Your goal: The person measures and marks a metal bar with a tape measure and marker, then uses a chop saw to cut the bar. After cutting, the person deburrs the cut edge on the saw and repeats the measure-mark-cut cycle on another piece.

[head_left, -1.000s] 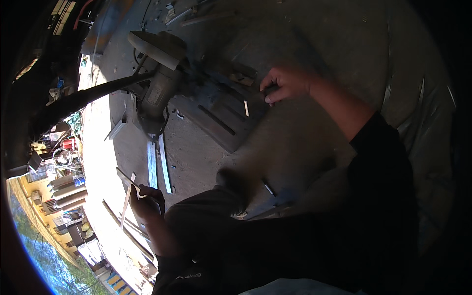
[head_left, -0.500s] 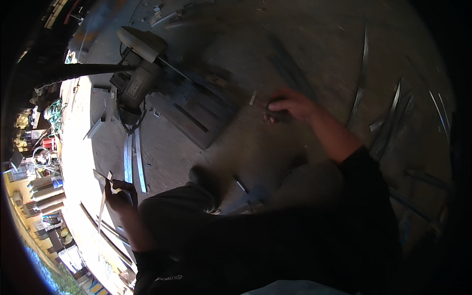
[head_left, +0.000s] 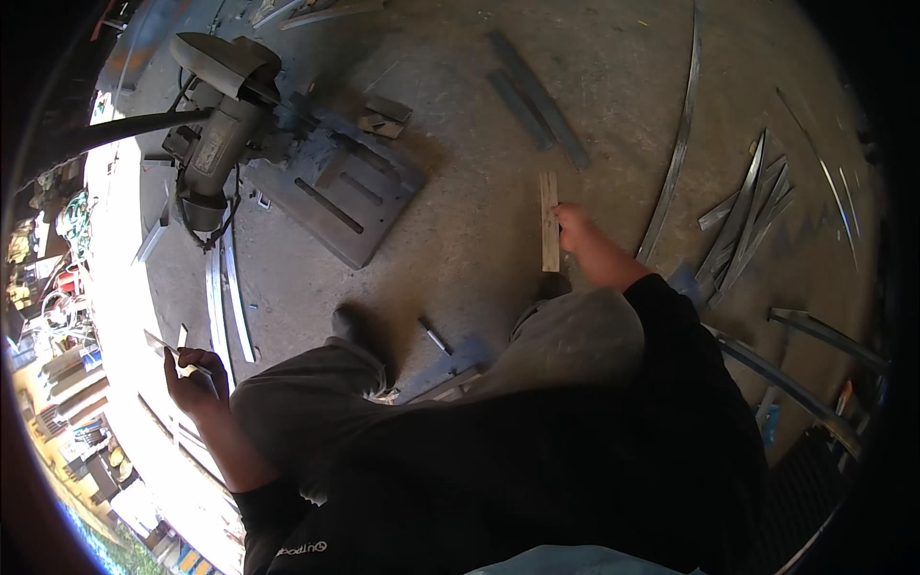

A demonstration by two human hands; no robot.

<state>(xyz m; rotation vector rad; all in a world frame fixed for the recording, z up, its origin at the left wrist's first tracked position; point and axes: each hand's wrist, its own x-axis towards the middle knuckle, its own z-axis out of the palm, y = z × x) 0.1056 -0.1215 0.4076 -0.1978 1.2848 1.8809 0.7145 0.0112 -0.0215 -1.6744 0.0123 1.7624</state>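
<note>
Pale strip [head_left: 549, 225] well apart from saw-base edge [head_left: 389, 223]

This is a metalworking workshop. A grey cut-off saw with a rounded blade guard [head_left: 216, 115] stands over a flat, slotted metal base plate [head_left: 335, 230] on a stained grey-brown concrete floor [head_left: 460, 220]. Metal stock lies about: long, shiny silver strips [head_left: 215, 297] near the saw, dark flat bars [head_left: 539, 101] farther off, and a loose heap of thin grey metal lengths [head_left: 747, 225] on the right. Bright sunlit ground [head_left: 125, 287] on the left borders a cluttered storage area.
</note>
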